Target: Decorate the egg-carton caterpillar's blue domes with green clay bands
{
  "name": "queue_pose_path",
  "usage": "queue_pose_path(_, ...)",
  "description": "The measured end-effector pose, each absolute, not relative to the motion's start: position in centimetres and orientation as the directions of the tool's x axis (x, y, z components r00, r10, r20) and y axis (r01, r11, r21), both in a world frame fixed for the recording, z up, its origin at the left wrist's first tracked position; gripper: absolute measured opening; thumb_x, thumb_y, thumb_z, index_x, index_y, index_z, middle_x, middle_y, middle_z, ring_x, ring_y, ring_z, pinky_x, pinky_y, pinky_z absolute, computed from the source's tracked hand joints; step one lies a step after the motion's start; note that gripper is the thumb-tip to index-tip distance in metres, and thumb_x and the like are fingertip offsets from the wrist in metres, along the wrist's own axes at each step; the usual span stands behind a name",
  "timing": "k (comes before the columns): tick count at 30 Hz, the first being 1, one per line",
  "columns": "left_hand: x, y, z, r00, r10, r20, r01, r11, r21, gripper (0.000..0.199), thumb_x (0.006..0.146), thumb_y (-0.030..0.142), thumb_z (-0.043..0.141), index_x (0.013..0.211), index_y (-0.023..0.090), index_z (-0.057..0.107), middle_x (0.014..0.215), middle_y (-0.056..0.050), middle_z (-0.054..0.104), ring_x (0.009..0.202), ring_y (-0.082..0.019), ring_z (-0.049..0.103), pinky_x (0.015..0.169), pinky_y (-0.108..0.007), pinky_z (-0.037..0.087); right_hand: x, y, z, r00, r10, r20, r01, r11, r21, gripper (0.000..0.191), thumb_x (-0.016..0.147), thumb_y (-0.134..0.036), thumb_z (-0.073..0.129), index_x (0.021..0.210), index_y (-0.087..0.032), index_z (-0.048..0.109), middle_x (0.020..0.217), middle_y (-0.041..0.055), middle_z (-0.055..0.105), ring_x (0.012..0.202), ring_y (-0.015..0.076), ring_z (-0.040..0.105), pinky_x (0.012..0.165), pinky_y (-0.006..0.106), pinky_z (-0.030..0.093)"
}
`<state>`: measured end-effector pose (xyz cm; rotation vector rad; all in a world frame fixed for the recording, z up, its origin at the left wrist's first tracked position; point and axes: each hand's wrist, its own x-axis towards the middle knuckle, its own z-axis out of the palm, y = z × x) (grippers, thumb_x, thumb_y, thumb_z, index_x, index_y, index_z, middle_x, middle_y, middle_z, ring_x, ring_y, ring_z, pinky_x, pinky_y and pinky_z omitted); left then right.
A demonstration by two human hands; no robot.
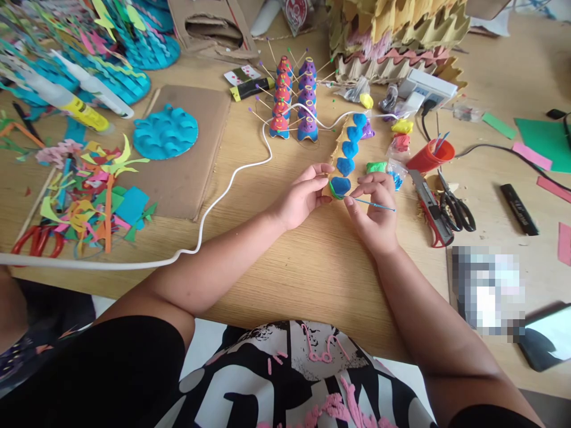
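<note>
Strip (pixel 349 149) is sitting near end between our hands, over the surface (pixel 267 273); our left hand (pixel 303 199) is pinching its edge, likely steadying; our right hand (pixel 375 223) is pinching a tool (pixel 379 206) pen-style, likely for control.

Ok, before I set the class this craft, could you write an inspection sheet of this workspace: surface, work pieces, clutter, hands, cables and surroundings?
Surface: wood-look table, crowded at the back and left.
Work pieces: egg-carton strip with blue cups, the nearest edged in green; red row and purple row stand beyond it.
Clutter: paper scraps at left; utility knife and black-handled scissors at right.
Hands: left hand holds the strip's near end; right hand holds a thin blue tool at the nearest cup.
Cables: white cable runs from the left edge towards both rows; black cable at right.
Surroundings: stacked egg cartons behind; part of another person at the left edge.
</note>
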<state>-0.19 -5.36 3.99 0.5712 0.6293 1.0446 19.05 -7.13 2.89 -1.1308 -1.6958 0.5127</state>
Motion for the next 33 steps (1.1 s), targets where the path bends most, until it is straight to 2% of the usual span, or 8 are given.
queue_pose_path(6,-0.4,-5.1,3.2,0.378,0.916,-0.135,-0.590,0.351,0.727,0.027,0.088,0.028,0.074,0.112,0.025,0.062,0.099,0.003,0.074,0.090,-0.013,0.070,0.079,-0.024,0.051,19.6,-6.8,2.1,-0.129,0.845,0.520,0.474,0.513,-0.716,0.030,0.096,-0.056,0.073,0.090,-0.027,0.068,0.127,0.0095,0.061,0.133,0.0332,0.060,0.124,0.070,0.044)
queue_pose_path(10,-0.4,-5.0,2.9,0.376,0.918,-0.122,-0.563,0.331,0.757,0.027,0.090,0.030,0.072,0.114,0.025,0.061,0.100,0.003,0.072,0.093,-0.013,0.070,0.080,-0.024,0.051,19.8,-6.5,1.5,-0.156,0.812,0.562,0.493,0.557,-0.668,0.027,0.096,-0.053,0.073,0.092,-0.027,0.069,0.127,0.0096,0.060,0.133,0.0333,0.061,0.125,0.072,0.043)
queue_pose_path(15,-0.4,-5.0,2.8,0.376,0.920,-0.113,-0.555,0.321,0.768,0.028,0.090,0.031,0.072,0.114,0.025,0.060,0.100,0.002,0.071,0.092,-0.013,0.069,0.080,-0.024,0.052,19.8,-6.5,1.5,-0.165,0.822,0.545,0.499,0.546,-0.672,0.024,0.096,-0.050,0.074,0.092,-0.027,0.069,0.132,0.0093,0.060,0.137,0.0345,0.059,0.127,0.074,0.039)
queue_pose_path(33,-0.3,-5.1,2.9,0.373,0.921,-0.112,-0.529,0.311,0.790,0.028,0.089,0.034,0.075,0.112,0.025,0.061,0.102,0.001,0.071,0.094,-0.013,0.068,0.078,-0.023,0.053,19.9,-6.3,1.2,-0.154,0.807,0.570,0.566,0.544,-0.619,0.024,0.096,-0.052,0.076,0.096,-0.028,0.070,0.130,0.0105,0.061,0.135,0.0354,0.060,0.124,0.075,0.042)
